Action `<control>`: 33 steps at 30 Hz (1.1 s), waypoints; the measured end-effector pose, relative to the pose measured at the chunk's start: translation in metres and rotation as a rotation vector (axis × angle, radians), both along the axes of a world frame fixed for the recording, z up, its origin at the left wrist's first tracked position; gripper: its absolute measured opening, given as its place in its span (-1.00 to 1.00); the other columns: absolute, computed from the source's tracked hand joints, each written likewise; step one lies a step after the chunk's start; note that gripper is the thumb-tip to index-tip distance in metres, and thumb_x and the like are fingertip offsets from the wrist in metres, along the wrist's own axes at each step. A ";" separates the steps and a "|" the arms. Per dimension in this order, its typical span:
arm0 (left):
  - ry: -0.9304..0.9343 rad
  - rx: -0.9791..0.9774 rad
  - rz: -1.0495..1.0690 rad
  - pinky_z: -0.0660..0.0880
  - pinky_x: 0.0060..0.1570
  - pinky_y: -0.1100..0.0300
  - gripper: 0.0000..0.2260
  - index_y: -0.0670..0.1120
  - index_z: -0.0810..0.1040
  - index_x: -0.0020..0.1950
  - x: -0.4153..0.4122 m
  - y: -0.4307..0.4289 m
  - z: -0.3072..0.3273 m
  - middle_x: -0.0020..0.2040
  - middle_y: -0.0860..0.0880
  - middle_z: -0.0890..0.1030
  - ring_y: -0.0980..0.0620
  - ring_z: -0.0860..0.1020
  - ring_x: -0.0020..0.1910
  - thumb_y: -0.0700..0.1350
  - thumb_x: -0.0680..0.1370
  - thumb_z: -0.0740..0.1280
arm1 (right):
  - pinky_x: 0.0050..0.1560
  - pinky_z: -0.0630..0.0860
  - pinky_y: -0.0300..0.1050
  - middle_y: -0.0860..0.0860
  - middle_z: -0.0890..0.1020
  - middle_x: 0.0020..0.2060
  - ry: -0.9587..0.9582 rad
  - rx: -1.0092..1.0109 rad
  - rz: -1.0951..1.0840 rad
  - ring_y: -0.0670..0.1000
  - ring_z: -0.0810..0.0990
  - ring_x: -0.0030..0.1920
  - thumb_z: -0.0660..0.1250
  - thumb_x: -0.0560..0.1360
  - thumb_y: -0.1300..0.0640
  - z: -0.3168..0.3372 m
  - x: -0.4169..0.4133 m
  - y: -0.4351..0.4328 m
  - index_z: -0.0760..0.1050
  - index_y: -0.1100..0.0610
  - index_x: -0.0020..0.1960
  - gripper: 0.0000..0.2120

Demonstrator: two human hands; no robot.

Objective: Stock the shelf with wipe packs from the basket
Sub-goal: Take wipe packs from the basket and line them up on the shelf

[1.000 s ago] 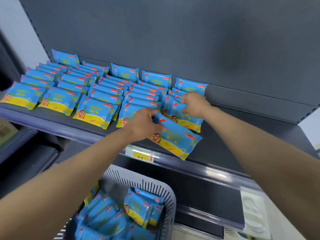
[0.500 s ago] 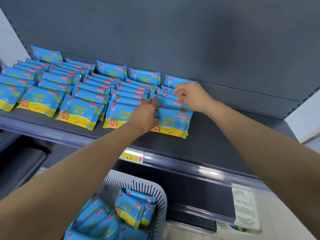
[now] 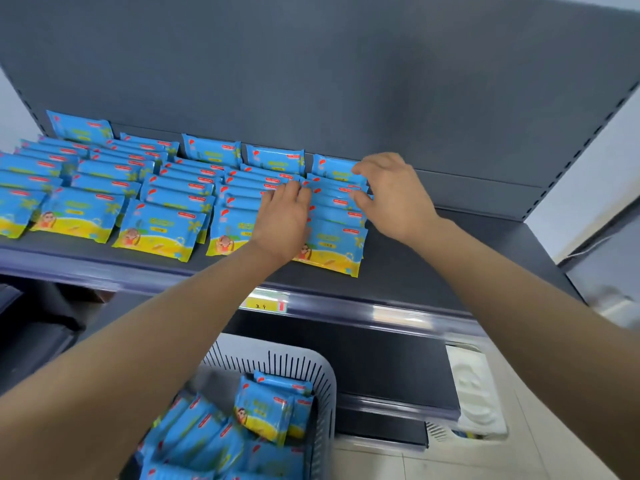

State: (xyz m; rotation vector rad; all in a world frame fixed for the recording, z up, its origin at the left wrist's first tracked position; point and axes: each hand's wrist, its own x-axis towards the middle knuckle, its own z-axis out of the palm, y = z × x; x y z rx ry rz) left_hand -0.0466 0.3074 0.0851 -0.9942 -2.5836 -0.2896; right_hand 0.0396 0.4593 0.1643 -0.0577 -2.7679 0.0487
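Blue and yellow wipe packs lie in overlapping columns on the dark shelf (image 3: pixel 433 261). The rightmost column ends in a front pack (image 3: pixel 334 249) lying flat near the shelf edge. My left hand (image 3: pixel 284 220) rests palm down on the left side of this column, fingers straight across the packs. My right hand (image 3: pixel 393 195) touches the column's right side, its spread fingertips on the rear pack (image 3: pixel 332 168) and its thumb on a pack further forward. Below, the grey slotted basket (image 3: pixel 311 367) holds several more wipe packs (image 3: pixel 263 410).
To the right of the last column the shelf is bare up to its perforated side panel (image 3: pixel 568 157). A yellow price tag (image 3: pixel 263 304) sits on the shelf's front rail. A white plastic tray (image 3: pixel 476 393) lies low at the right, beside the lower shelf.
The pack my left hand carried a second ago now lies at the front of the rightmost column. Both hands have shifted onto that column, the right one spreading along its side.
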 end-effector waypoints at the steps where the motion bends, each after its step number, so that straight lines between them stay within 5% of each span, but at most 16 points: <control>1: 0.022 0.043 -0.023 0.21 0.22 0.03 -0.54 -0.15 0.32 0.33 0.005 -0.006 0.007 0.25 -0.14 0.38 -0.14 0.34 0.25 -0.06 0.49 0.34 | 0.25 0.30 -0.01 0.08 0.50 0.22 0.020 0.015 -0.012 0.11 0.34 0.30 0.25 0.52 0.11 0.004 0.004 -0.004 0.44 0.20 0.26 -0.66; 10: 0.254 0.329 -0.183 0.20 0.14 0.09 -0.64 -0.24 0.48 0.16 0.064 -0.075 0.076 0.12 -0.22 0.51 -0.22 0.47 0.13 -0.24 0.39 0.40 | 0.22 0.26 -0.01 0.10 0.47 0.24 0.236 0.054 -0.006 0.14 0.33 0.33 0.29 0.47 0.15 0.034 0.044 -0.068 0.45 0.22 0.23 -0.65; 20: 0.433 0.366 -0.299 0.23 0.15 0.06 -0.69 -0.26 0.49 0.15 0.120 -0.151 0.102 0.12 -0.23 0.52 -0.12 0.36 0.10 -0.22 0.43 0.37 | 0.22 0.30 0.11 0.20 0.45 0.29 0.412 0.055 0.052 0.24 0.37 0.33 0.32 0.42 0.18 0.042 0.085 -0.141 0.49 0.28 0.20 -0.63; 25: 0.376 0.349 -0.273 0.23 0.16 0.03 -0.66 -0.29 0.49 0.17 0.127 -0.184 0.069 0.14 -0.27 0.52 -0.14 0.36 0.14 -0.21 0.43 0.38 | 0.20 0.30 0.06 0.18 0.46 0.28 0.332 0.019 0.057 0.23 0.40 0.29 0.29 0.44 0.16 0.006 0.090 -0.167 0.49 0.26 0.21 -0.64; 33: 0.077 0.110 -0.198 0.32 0.08 -0.01 -0.65 -0.29 0.54 0.12 0.120 -0.224 -0.052 0.06 -0.26 0.57 -0.27 0.55 0.03 -0.23 0.36 0.43 | 0.24 0.22 0.01 0.12 0.44 0.29 -0.093 -0.005 0.118 0.16 0.35 0.32 0.31 0.47 0.10 -0.133 0.084 -0.197 0.42 0.19 0.28 -0.60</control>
